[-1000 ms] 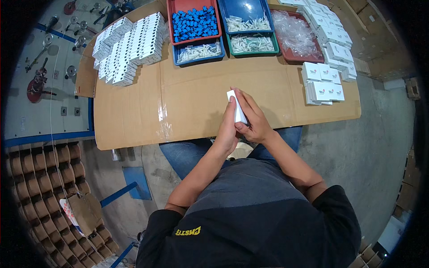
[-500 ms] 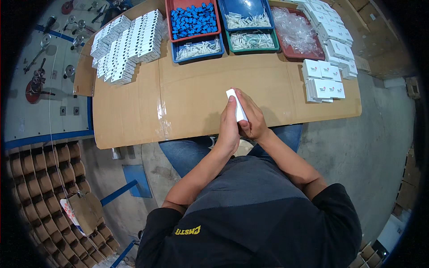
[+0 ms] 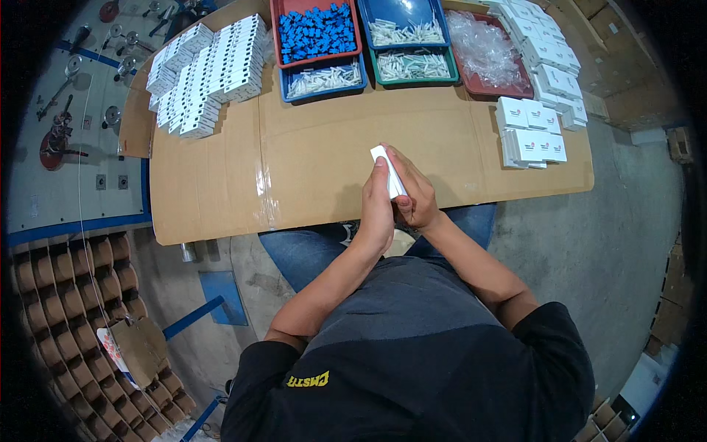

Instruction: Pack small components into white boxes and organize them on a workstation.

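Between my two palms is a white box (image 3: 390,174), small and flat-sided, its narrow side facing up. My left hand (image 3: 377,202) presses it from the left, with the thumb along its edge. From the right my right hand (image 3: 418,193) closes on it, fingers wrapped around the far side. Both hands are just above the near edge of the cardboard-covered table (image 3: 317,162). The box's broad faces are mostly hidden by my hands.
Stacked white units with dark openings (image 3: 210,74) stand at left. Along the back are a red tray of blue pieces (image 3: 317,33), trays of white plugs (image 3: 409,65) and a tray of clear plastic bags (image 3: 486,51). White boxes (image 3: 534,132) are piled at right.
Almost nothing differs. The whole view has shifted very slightly; both hands keep the same hold on the white box.
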Available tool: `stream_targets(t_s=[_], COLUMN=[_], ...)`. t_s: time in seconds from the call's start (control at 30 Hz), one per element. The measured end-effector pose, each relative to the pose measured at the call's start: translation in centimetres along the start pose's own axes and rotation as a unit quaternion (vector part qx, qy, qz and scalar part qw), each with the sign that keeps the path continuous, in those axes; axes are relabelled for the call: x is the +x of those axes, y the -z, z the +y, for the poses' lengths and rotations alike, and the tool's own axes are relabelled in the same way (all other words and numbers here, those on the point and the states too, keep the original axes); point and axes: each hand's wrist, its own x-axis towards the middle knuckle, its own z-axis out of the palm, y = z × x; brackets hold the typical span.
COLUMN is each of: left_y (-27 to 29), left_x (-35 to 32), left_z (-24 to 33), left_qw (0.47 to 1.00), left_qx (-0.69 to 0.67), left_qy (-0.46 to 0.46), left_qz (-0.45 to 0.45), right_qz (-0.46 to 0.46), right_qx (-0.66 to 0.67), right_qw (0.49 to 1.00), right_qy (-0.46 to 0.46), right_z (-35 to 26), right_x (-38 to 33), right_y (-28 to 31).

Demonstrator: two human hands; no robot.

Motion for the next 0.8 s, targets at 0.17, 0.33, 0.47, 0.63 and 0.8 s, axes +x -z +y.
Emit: stream_targets(t_s=[0.17, 0.33, 0.47, 0.63, 0.8], left_y=[0.0, 1.1, 1.6, 3.1, 3.9], left_x=[0.2, 1.1, 1.6, 1.6, 1.4], left_z=[-0.3, -1.5, -1.6, -1.9, -0.2], left_qw=[1.0, 0.999, 1.0, 0.945, 0.995], left_qx=[0.01, 0.024, -0.002, 0.23, 0.068], left_qy=[-0.001, -0.018, 0.0, -0.224, -0.046], left_qz=[0.002, -0.011, 0.024, -0.067, -0.051], right_qz=[0.013, 0.005, -0.085, -0.111, -0.14], right_qx=[0.009, 0.048, 0.05, 0.241, 0.196], right_qw=[1.0, 0.999, 0.989, 0.9, 0.92], right_qy=[-0.002, -0.021, -0.113, -0.346, -0.308], right_z=[0.4, 0.6, 0.5, -0.4, -1.3], right_x=[-0.3, -0.3, 0.4, 0.3, 0.8], right_y=[-0.2, 0.0, 1.3, 1.6, 2.5])
